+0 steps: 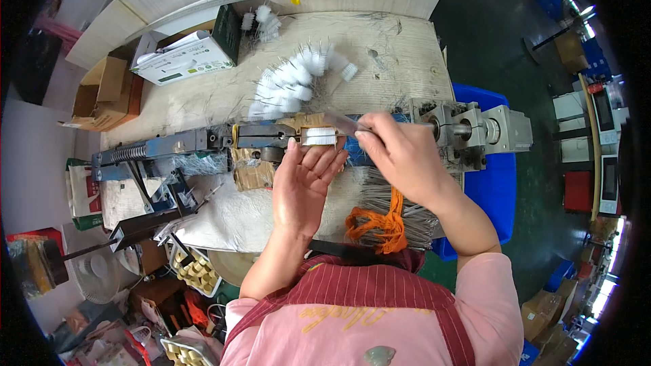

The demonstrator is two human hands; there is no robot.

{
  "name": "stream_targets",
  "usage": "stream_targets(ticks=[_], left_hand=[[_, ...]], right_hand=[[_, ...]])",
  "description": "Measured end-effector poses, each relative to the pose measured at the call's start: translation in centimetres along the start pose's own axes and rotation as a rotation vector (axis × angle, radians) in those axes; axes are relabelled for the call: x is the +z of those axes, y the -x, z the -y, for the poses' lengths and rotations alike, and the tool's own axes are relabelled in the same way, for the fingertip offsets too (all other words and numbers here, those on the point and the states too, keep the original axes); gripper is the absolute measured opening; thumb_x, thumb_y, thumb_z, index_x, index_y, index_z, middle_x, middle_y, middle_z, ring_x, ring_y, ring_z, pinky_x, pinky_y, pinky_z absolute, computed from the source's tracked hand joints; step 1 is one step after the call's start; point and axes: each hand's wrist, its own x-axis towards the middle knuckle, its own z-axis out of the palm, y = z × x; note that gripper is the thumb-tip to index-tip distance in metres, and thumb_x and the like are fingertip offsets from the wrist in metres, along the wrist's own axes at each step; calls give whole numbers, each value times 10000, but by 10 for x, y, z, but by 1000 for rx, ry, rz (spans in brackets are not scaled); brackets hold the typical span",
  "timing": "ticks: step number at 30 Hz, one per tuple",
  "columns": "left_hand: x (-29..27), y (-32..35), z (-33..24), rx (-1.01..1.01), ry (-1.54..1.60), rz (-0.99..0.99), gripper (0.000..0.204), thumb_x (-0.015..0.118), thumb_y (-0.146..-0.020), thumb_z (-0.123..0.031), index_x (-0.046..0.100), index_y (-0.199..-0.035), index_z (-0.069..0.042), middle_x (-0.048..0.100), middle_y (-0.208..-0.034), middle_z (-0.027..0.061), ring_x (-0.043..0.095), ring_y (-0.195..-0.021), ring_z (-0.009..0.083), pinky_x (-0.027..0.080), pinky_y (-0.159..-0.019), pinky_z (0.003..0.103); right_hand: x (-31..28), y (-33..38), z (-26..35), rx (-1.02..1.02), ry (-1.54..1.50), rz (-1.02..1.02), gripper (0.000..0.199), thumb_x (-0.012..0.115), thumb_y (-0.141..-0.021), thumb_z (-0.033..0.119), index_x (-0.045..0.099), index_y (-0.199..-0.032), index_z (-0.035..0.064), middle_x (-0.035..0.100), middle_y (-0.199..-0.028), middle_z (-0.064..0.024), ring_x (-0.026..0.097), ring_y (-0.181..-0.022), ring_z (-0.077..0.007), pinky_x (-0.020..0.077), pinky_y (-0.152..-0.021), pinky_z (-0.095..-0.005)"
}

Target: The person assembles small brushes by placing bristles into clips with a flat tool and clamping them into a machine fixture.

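Observation:
My left hand [302, 186] lies palm up below the machine's long dark bar, its fingers stretched out and apart. Its fingertips reach under a short white bristle brush [319, 137], and the thumb tip is by the dark metal jaw [266, 135] to the left. Whether the fingers bear the brush's weight I cannot tell. My right hand [401, 152] is closed round a flat grey metal tool [341, 122], which slants up and left above the brush. The tool's exact kind is unclear. The bench machine [163, 144] runs from left to right, with a motor and chuck [468, 127] at its right end.
White bristle brushes [288, 81] are heaped behind the machine. A bundle of thin metal wires [407, 220] with an orange cloth tie [381, 222] lies at the near edge. Boxes [186, 54] stand back left; a blue bin [489, 196] is beyond the right edge.

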Motion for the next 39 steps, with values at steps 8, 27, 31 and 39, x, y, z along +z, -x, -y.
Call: stream_targets(ticks=[8,27,31,39], left_hand=[[-3,1,-2,12,-15,0,496,391,-1029,-373,409,-1253,69,456,-1343,271,460,-1278,348,359,-1110,451],[1,3,21,-19,-153,-26,456,502,-988,-148,334,-1351,74,457,-1361,184,465,-1285,283,390,-1079,433],[-11,1,48,17,-203,-153,547,512,-980,-117,242,-1396,112,314,-1462,227,320,-1392,276,367,-1100,408],[-61,77,-10,-224,-803,-84,349,480,-1010,-220,602,-1139,80,675,-1070,199,664,-1004,235,536,-858,334]], right_hand=[[11,-4,29,-214,337,95,414,612,-753,85,546,-1134,-63,631,-737,-104,660,-586,-219,522,-494,-317],[-3,-2,14,-124,221,33,318,620,-833,38,570,-1137,-41,646,-745,-145,656,-623,-282,528,-555,-363],[-9,13,10,-40,105,78,287,571,-841,19,511,-1115,-38,644,-828,-167,674,-721,-306,525,-608,-377],[5,44,0,64,-441,450,304,581,-899,34,445,-1164,-30,563,-1090,-218,603,-1012,-372,490,-841,-414]])
